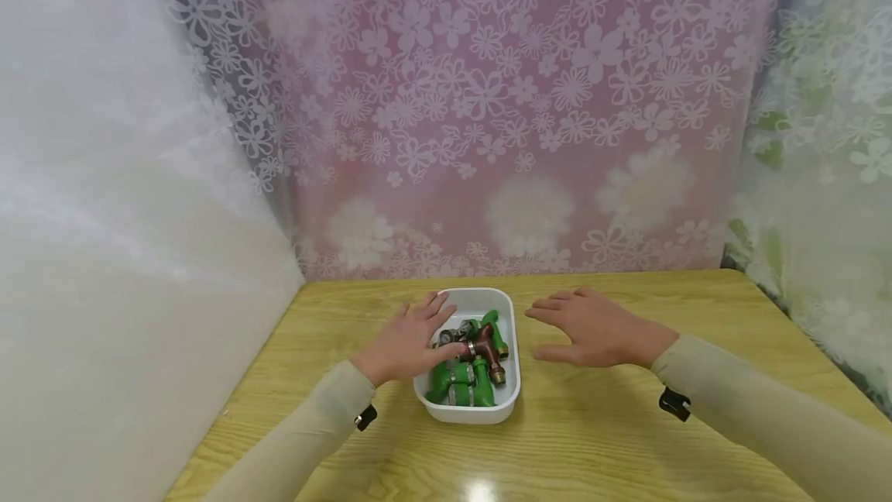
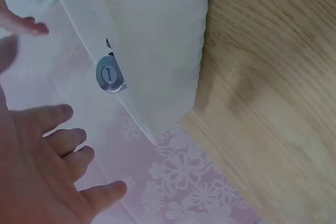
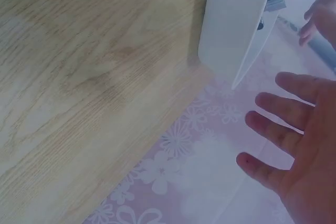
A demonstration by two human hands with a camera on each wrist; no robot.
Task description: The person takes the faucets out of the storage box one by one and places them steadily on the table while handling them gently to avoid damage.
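A white plastic tub [image 1: 516,366] stands on the wooden table. Inside lie several green pipe fittings [image 1: 481,387] with metal clamps, a dark brown branched pipe fitting [image 1: 485,343] with brass ends, and a metal piece with a round face [image 2: 109,74]. My left hand [image 1: 407,338] hovers over the tub's left side, fingers spread and partly covering the contents; it grips nothing. To the right of the tub, apart from it, my right hand [image 1: 599,329] is held above the table with straight fingers and nothing in it. The right wrist view shows those extended fingers [image 3: 275,109] near the tub's outer wall.
The light wooden table [image 1: 592,440] extends around the tub on all sides. A pink curtain with white flowers [image 1: 516,138] hangs behind it. Pale sheets close off the left [image 1: 139,215] and right [image 1: 822,177] sides. Both sleeved wrists carry a small black device [image 1: 674,404].
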